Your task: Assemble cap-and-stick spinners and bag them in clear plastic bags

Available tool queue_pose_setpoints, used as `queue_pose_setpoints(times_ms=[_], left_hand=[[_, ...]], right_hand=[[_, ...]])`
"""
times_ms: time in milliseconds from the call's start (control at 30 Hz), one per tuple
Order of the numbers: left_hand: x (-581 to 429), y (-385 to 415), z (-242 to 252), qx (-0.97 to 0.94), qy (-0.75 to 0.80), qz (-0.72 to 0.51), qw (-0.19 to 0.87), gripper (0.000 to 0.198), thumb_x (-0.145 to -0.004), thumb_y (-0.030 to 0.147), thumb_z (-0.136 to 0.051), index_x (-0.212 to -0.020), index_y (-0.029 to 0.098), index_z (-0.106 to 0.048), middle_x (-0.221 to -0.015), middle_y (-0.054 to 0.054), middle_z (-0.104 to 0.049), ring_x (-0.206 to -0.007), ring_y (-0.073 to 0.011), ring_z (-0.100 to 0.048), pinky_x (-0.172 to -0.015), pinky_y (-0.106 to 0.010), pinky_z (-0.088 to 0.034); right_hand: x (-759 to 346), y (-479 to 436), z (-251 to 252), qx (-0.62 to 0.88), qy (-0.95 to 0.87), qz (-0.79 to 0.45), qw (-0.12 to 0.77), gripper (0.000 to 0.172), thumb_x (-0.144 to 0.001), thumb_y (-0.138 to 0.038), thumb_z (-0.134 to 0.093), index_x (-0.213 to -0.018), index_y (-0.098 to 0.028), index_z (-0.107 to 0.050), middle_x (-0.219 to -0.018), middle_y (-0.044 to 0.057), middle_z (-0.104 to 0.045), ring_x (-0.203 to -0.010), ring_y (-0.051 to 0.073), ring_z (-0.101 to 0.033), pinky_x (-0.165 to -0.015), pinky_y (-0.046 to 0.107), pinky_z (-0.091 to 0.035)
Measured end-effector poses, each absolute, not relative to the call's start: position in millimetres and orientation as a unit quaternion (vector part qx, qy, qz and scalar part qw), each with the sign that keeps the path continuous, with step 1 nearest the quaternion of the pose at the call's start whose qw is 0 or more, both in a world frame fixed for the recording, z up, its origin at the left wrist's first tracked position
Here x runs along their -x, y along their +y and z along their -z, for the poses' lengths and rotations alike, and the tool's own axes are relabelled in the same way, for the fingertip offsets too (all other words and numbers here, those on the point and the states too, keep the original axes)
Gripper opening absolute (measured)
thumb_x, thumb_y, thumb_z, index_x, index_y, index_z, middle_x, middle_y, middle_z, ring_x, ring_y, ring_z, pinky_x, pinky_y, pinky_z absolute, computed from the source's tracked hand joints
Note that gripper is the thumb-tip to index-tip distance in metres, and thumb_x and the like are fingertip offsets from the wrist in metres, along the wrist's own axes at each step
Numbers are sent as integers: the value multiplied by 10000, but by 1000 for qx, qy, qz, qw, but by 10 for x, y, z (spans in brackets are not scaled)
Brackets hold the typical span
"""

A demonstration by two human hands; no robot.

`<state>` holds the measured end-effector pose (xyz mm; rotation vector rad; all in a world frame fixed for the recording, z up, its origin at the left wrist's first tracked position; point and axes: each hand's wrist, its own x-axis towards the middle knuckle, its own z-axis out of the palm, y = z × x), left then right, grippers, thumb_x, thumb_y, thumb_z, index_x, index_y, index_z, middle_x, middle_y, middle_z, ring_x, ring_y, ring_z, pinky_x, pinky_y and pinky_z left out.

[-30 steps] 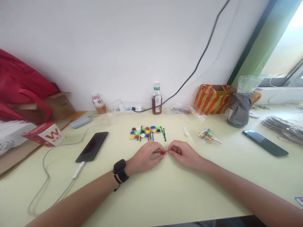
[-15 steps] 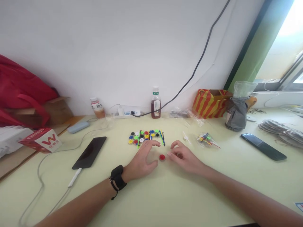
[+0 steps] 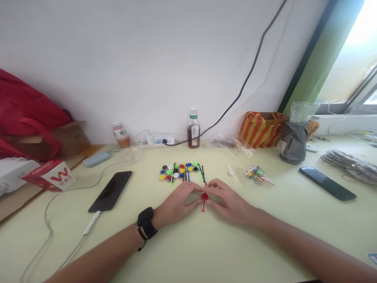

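Observation:
A red arrow spinner (image 3: 203, 205) with a round red middle lies between my two hands, one end toward me and the other pointing to the wall. My left hand (image 3: 178, 200) pinches it from the left with thumb and fingertips. From the right, my right hand (image 3: 234, 201) closes its thumb and fingers on the same piece. Beyond the left hand lie several coloured round discs (image 3: 176, 175), with arrows in green, blue and black among them. A white arrow spinner (image 3: 232, 172) rests farther right, beside a clear bag (image 3: 257, 175) of coloured arrows.
A black phone (image 3: 110, 191) on a charging cable is at left, near a red and white box (image 3: 50, 175). Dark-drink bottle (image 3: 193, 131) and power strip (image 3: 159, 142) stand by the wall. At right are a striped bag (image 3: 259, 129), a grey bag (image 3: 294, 143) and a dark green phone (image 3: 326, 183).
My right hand has moved left and my left hand slightly right, so their fingertips meet at the red piece. A red arrow now shows across the red disc.

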<state>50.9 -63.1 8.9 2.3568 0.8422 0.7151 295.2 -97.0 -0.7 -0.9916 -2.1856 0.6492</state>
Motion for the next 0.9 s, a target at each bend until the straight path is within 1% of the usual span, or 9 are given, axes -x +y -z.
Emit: queue_pose_setpoints(times_ms=[167, 300, 400, 500, 600, 733, 833, 867, 900], left_hand=[[-503, -596, -47, -887, 292, -249, 257, 195, -959, 264, -657, -1150, 271, -693, -1229, -52, -688, -1217, -255, -578, -1083, -415, -457], [-509, -607, -87, -884, 294, -249, 266, 242, -990, 318, -624, -1216, 265, -693, -1237, -79, -692, -1203, -265, -590, -1069, -423, -460], [-540, -633, -139, -852, 289, -262, 348, 290, -1033, 346, -555, -1286, 267, -674, -1266, -86, -698, -1214, -260, -607, -1061, -402, -472], [-593, -655, -145, -792, 270, -275, 474, 268, -1025, 365, -584, -1241, 248, -691, -1262, -85, -703, -1170, -242, -644, -1035, -370, -497], [-628, -648, -89, -717, 267, -310, 564, 235, -952, 367, -709, -1123, 206, -696, -1138, -83, -719, -1053, -222, -682, -955, -355, -543], [-603, -603, -7, -637, 298, -377, 603, 274, -838, 316, -842, -1009, 178, -679, -1031, -60, -728, -965, -194, -707, -903, -334, -575], [-573, -580, 17, -620, 303, -403, 601, 273, -798, 297, -876, -957, 161, -701, -987, -64, -754, -924, -187, -721, -893, -336, -587], [-569, -577, 19, -620, 300, -405, 601, 271, -796, 296, -877, -960, 158, -711, -989, -69, -762, -921, -189, -726, -895, -343, -590], [-568, -575, 19, -620, 299, -407, 601, 270, -793, 297, -880, -959, 155, -721, -988, -73, -768, -918, -192, -729, -895, -349, -593]], right_hand=[[-2940, -986, 10, 385, -839, -219, 315, 230, -935, -127, -591, -1115, -253, -659, -1259, 87, -578, -1178, 226, -580, -1014, 378, -503], [-2927, -963, 33, 408, -817, -252, 319, 39, -960, -202, -618, -985, -231, -628, -1035, 41, -635, -847, 165, -622, -765, 294, -530], [-2905, -950, 50, 405, -811, -249, 341, 24, -965, -211, -622, -964, -232, -631, -889, 7, -627, -727, 145, -573, -658, 263, -478], [-2878, -945, 66, 379, -813, -231, 376, 52, -970, -203, -613, -945, -237, -643, -862, 10, -623, -735, 149, -568, -663, 270, -466], [-2865, -948, 75, 344, -818, -230, 400, 69, -973, -201, -601, -985, -249, -649, -915, 28, -637, -797, 164, -586, -717, 290, -490], [-2878, -972, 56, 383, -786, -256, 413, 332, -943, -240, -642, -1269, -287, -594, -1027, 45, -614, -823, 171, -569, -755, 319, -511], [-2884, -986, 13, 423, -714, -375, 413, 626, -954, -338, -647, -1516, -329, -372, -1008, 14, -576, -698, 134, -525, -645, 283, -484], [-2884, -984, -5, 420, -690, -419, 413, 668, -957, -377, -647, -1542, -337, -325, -1020, 9, -572, -671, 122, -510, -624, 273, -471], [-2886, -978, -25, 413, -672, -456, 412, 643, -954, -420, -652, -1520, -331, -361, -1013, 3, -571, -657, 115, -499, -616, 267, -460]])
